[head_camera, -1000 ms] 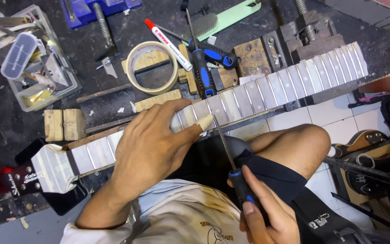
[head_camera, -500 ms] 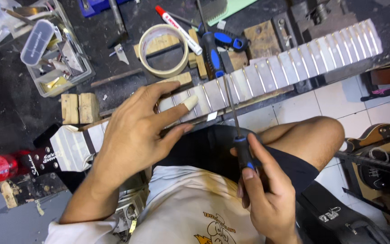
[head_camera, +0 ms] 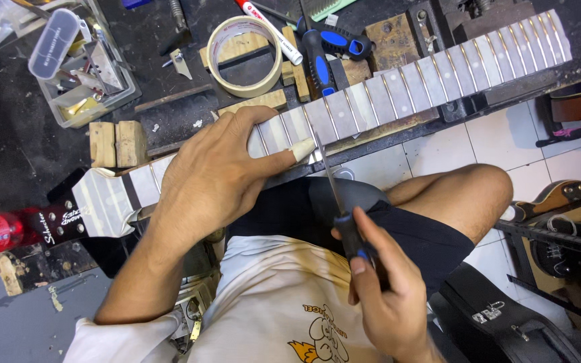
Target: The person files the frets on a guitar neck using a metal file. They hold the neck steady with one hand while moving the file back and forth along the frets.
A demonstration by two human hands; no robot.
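A guitar neck [head_camera: 398, 87] with a taped fretboard lies across the dark workbench, its dark headstock [head_camera: 68, 218] at the left. My left hand [head_camera: 216, 175] presses flat on the fretboard near the low frets, and the thumb, wrapped in tape, points right along the front edge. My right hand [head_camera: 384, 296] grips a thin metal file [head_camera: 331, 185] by its black and blue handle. The blade points up and its tip meets the neck's front edge beside my left thumb.
A roll of masking tape [head_camera: 245, 57], a red and white marker [head_camera: 267, 30], blue-handled screwdrivers [head_camera: 317, 57], wooden blocks [head_camera: 115, 141] and a clear parts box [head_camera: 79, 64] sit on the bench. A guitar case [head_camera: 506, 316] and another guitar [head_camera: 559, 195] lie on the tiled floor at right.
My left hand stays pressed on the neck. My right hand has shifted the file a little along the neck's edge; the view has drifted slightly.
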